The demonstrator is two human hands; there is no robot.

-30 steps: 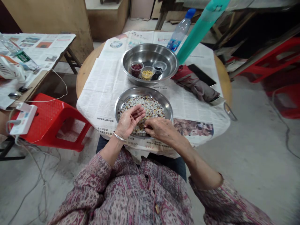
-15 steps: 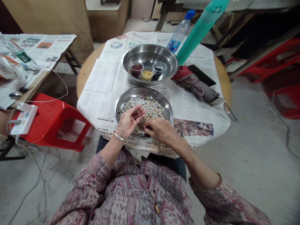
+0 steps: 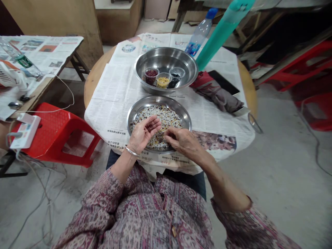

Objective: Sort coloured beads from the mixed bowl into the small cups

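My left hand [image 3: 143,134] is cupped palm up over the near steel plate [image 3: 129,117], with several dark red beans [image 3: 149,127] lying in its palm. Under both hands spreads a mix of white rice, yellow kernels and dark beans [image 3: 166,116]. My right hand [image 3: 182,140] hovers at the plate's right side, thumb and fingertips pinched together; what is between them, if anything, is too small to make out. Behind stands a steel basin [image 3: 138,71] holding clear cups of red beans [image 3: 151,76], yellow kernels [image 3: 163,82] and black beans [image 3: 175,78].
Newspaper [image 3: 109,93] covers the round table. A water bottle [image 3: 199,33], a teal tube-shaped object [image 3: 220,36], a folded umbrella [image 3: 218,92] and a dark phone [image 3: 223,83] lie or stand beyond. On the left is a red stool [image 3: 55,138] with a power strip [image 3: 26,131].
My right hand has shifted a little right and away from my left hand, its fingers still pinched. The left hand stays where it was with the red beans.
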